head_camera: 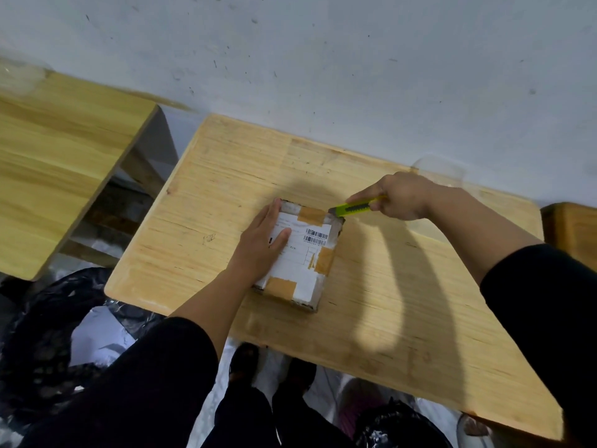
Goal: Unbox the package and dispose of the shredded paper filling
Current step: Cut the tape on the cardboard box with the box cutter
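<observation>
Pale, scuffed wall is backing a wooden bench (403,286), and the package (300,253) is lying flat near its middle, still sealed with brown tape patches. The person's left hand (263,244) is pressing down on the label with fingers spread flat, apparently pinning the box against sliding. The right hand (399,197) is gripping a yellow-green utility knife (353,208), its tip touching the box's corner at two o'clock, likely starting the cut. A black bin bag (48,344) is waiting at eight o'clock, presumably for the filling.
</observation>
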`<act>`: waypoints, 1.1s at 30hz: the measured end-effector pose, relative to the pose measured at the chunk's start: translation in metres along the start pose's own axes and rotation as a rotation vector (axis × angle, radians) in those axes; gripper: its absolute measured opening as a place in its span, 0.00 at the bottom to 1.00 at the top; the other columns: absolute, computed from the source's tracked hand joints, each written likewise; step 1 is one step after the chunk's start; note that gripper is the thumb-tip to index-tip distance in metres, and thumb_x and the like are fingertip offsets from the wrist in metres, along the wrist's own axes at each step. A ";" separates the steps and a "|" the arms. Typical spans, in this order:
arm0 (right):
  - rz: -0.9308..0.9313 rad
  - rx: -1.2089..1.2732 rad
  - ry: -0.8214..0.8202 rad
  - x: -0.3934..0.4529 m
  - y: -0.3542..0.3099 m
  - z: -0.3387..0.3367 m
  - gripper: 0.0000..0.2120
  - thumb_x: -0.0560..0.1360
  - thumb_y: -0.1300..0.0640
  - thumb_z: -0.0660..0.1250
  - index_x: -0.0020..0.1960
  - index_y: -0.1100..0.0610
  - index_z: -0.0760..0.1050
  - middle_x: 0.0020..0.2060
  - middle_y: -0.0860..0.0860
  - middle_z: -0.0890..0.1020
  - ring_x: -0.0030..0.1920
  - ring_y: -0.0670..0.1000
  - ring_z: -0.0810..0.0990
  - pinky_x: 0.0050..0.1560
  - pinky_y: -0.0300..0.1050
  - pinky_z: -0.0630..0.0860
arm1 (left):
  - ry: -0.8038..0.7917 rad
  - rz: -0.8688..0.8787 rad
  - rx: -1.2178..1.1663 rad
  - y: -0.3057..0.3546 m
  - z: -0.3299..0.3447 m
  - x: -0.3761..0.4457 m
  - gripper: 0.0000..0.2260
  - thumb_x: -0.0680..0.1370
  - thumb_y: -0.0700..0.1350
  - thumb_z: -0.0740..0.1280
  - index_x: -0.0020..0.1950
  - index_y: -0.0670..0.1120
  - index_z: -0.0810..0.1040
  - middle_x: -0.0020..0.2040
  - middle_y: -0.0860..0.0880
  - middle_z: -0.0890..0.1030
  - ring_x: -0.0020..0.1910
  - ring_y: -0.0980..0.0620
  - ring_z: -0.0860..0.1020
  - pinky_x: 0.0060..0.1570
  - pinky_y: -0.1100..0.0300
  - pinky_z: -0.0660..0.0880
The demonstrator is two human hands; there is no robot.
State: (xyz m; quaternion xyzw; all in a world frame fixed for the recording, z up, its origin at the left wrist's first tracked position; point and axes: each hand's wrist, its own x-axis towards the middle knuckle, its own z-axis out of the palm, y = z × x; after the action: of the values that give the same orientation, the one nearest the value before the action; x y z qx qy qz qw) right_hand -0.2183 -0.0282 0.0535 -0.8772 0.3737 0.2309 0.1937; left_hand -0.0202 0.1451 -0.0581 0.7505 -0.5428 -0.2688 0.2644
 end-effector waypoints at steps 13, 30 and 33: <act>0.526 0.848 0.458 -0.085 -0.074 0.115 0.21 0.77 0.59 0.59 0.67 0.44 0.70 0.45 0.50 0.73 0.43 0.51 0.70 0.52 0.50 0.76 | -0.067 0.042 -0.022 -0.006 -0.004 -0.003 0.26 0.81 0.50 0.54 0.77 0.49 0.47 0.76 0.45 0.57 0.75 0.46 0.57 0.72 0.51 0.57; 0.719 1.014 0.519 -0.086 -0.132 0.132 0.20 0.78 0.56 0.57 0.68 0.45 0.69 0.62 0.55 0.77 0.56 0.61 0.78 0.56 0.57 0.77 | -0.107 0.119 -0.027 -0.017 -0.003 -0.010 0.28 0.81 0.49 0.55 0.77 0.45 0.45 0.76 0.43 0.58 0.74 0.44 0.59 0.71 0.48 0.60; 0.732 0.977 0.506 -0.086 -0.134 0.129 0.20 0.78 0.56 0.57 0.68 0.45 0.68 0.63 0.54 0.77 0.54 0.61 0.79 0.55 0.56 0.78 | -0.101 0.108 -0.038 -0.016 -0.003 -0.011 0.28 0.81 0.49 0.55 0.77 0.46 0.46 0.76 0.43 0.58 0.74 0.44 0.59 0.71 0.49 0.60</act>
State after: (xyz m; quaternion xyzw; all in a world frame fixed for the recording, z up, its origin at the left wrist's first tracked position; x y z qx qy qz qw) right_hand -0.2047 0.1735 0.0175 -0.5321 0.7435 -0.1275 0.3845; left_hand -0.0102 0.1603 -0.0654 0.7005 -0.5899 -0.3018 0.2651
